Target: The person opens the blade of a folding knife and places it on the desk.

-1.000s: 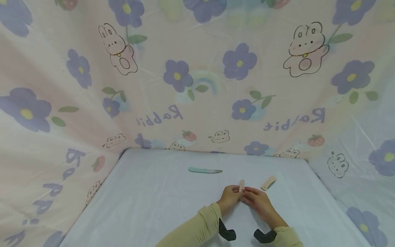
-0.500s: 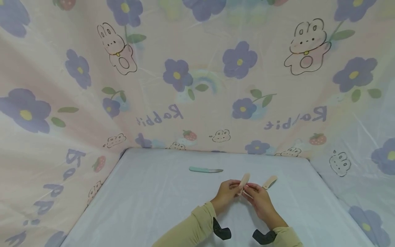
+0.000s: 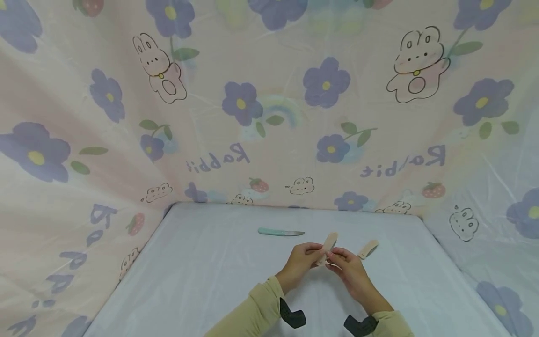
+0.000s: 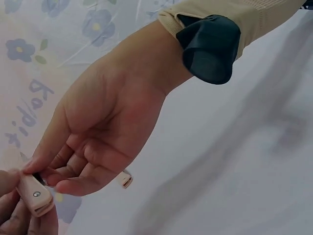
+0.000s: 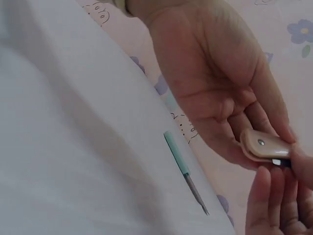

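Both hands meet over the table around a beige folding knife (image 3: pixel 330 242), raised and tilted in the head view. My left hand (image 3: pixel 298 263) pinches it between thumb and fingers. From the other side, my right hand (image 3: pixel 353 273) pinches it too, thumb on top. The right wrist view shows a round rivet on the beige handle (image 5: pixel 264 144) and a bit of shiny metal at its edge; fingers cover the rest. A similar beige folded piece (image 3: pixel 368 249) lies on the table just beyond the right hand.
A knife with a mint-green handle (image 3: pixel 271 231) lies on the white-covered table (image 3: pixel 202 271), left of and beyond the hands. Printed curtains (image 3: pixel 278 140) with flowers and rabbits enclose the table's back and sides. Black wrist mounts (image 3: pixel 292 314) stick out below both wrists.
My left hand has shifted left and turned slightly. The folding knife has risen and leans more to the right, with more of it showing. My right hand has followed slightly left.
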The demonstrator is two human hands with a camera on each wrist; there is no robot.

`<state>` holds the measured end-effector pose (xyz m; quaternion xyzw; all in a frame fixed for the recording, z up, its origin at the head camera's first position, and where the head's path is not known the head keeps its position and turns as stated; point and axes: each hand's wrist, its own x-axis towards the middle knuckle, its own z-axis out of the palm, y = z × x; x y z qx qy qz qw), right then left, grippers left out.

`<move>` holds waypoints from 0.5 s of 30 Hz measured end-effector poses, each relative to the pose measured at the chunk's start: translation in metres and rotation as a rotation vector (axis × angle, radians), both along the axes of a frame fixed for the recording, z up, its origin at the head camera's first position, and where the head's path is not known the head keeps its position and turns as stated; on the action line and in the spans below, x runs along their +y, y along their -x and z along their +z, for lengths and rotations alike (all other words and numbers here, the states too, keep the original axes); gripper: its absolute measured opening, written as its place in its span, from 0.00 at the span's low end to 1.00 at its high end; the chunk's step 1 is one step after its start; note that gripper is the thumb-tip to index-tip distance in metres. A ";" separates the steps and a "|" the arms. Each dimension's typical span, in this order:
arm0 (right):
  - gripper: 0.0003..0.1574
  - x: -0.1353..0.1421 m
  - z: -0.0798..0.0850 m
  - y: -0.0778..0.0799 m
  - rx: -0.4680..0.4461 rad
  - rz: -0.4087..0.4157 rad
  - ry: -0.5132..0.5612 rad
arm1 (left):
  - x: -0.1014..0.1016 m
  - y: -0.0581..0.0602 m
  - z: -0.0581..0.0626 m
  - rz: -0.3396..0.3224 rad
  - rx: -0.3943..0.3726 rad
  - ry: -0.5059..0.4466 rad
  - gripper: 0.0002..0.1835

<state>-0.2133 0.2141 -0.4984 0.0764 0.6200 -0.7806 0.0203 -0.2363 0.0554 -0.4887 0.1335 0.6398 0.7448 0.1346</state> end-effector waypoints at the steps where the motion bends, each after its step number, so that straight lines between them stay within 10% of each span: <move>1: 0.16 -0.001 0.001 0.000 0.010 0.014 -0.016 | -0.003 0.000 0.001 0.006 0.011 0.018 0.14; 15: 0.18 -0.016 0.016 -0.006 0.104 0.188 -0.134 | -0.043 -0.004 0.011 -0.128 -0.005 0.058 0.15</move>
